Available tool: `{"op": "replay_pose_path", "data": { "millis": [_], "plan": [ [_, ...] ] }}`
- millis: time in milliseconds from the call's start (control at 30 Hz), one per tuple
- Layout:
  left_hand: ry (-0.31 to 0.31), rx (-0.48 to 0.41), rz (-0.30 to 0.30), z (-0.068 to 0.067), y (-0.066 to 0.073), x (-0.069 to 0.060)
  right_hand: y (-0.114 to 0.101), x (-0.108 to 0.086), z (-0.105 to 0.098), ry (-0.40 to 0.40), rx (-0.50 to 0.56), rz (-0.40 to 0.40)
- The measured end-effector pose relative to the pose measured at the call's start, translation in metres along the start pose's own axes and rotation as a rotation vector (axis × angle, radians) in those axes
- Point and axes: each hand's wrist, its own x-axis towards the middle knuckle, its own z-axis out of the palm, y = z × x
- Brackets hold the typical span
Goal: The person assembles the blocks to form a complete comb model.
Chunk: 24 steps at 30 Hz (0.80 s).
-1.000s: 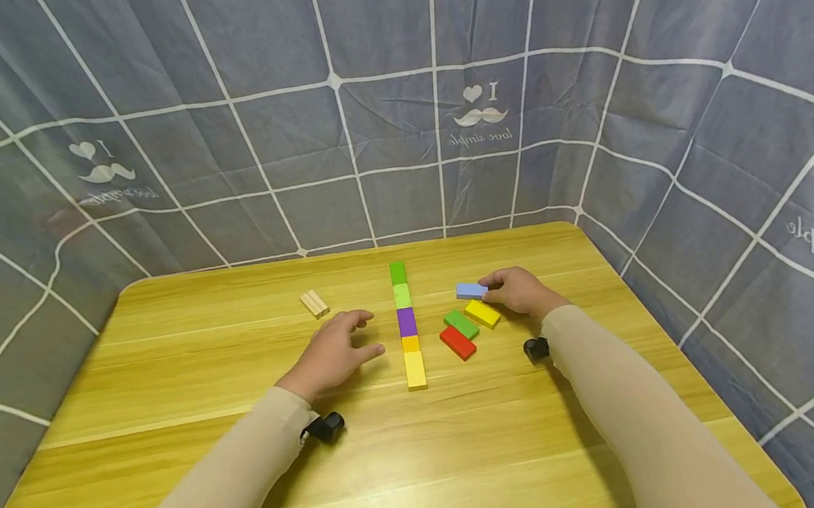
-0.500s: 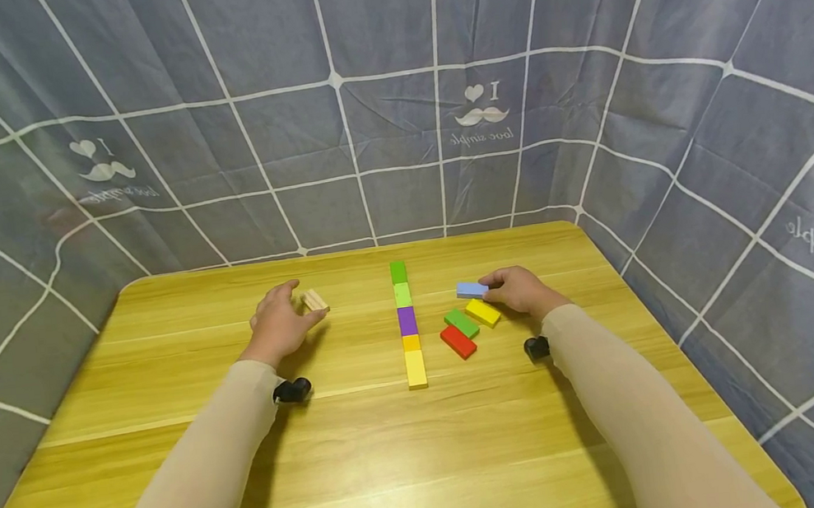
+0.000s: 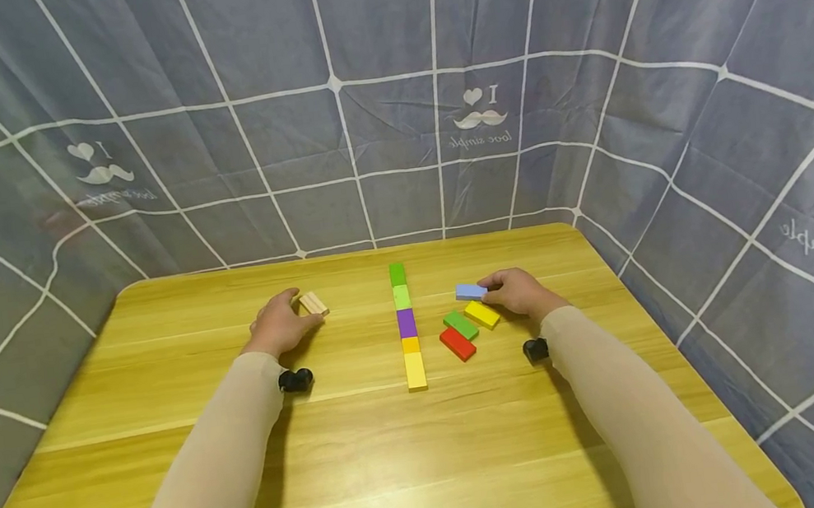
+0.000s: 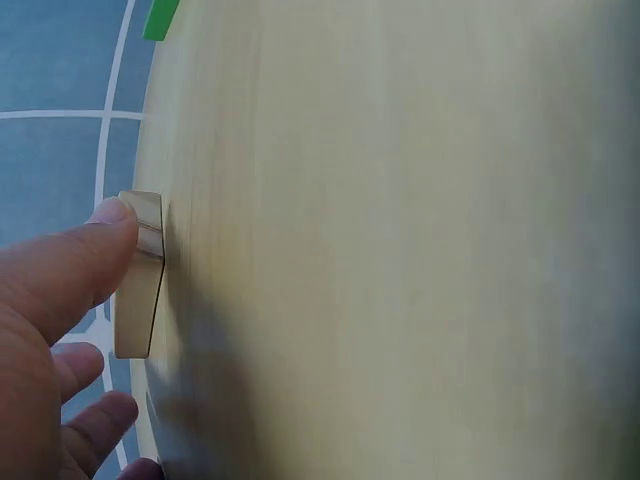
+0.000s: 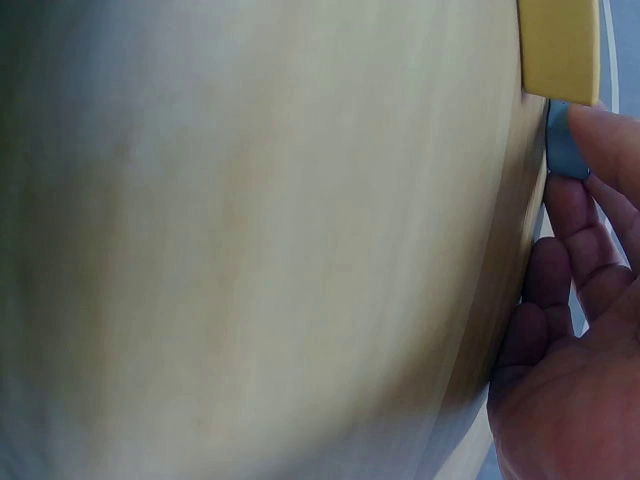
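In the head view my left hand (image 3: pixel 276 327) is just left of a small set of plain wooden blocks (image 3: pixel 314 303), its thumb near their lower edge. The left wrist view has the thumb of that hand (image 4: pixel 30 330) overlapping the wooden blocks (image 4: pixel 133 315), the other fingers spread apart; contact is hard to judge. My right hand (image 3: pixel 519 292) pinches the right end of a light blue block (image 3: pixel 469 291) between thumb and fingers, low at the table. From the right wrist, the blue block (image 5: pixel 567 145) appears between thumb and fingers, partly hidden behind a yellow block (image 5: pixel 560 50).
A straight row runs away from me: yellow (image 3: pixel 415 371), orange (image 3: pixel 411 345), purple (image 3: pixel 407 323), light green (image 3: pixel 401 297) and green (image 3: pixel 397 274) blocks. Beside my right hand lie yellow (image 3: pixel 482 314), green (image 3: pixel 461 325) and red (image 3: pixel 457 343) blocks. A grey curtain (image 3: pixel 393 123) surrounds the table.
My left hand has moved left and away from me, from beside the coloured row to the wooden blocks. The right hand has stayed at the blue block.
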Motion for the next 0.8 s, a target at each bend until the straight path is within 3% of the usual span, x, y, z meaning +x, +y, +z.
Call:
{"op": "replay_pose_path", "data": {
  "millis": [433, 800],
  "plan": [
    [0.004, 0.017, 0.005, 0.0056, -0.0041, 0.0033, 0.0007, 0.0019, 0.0002, 0.000, -0.013, -0.003],
    [0.007, 0.014, -0.030, 0.0096, -0.0021, -0.0001, 0.0024, 0.0026, 0.0014, 0.008, 0.000, -0.006]
  ]
}}
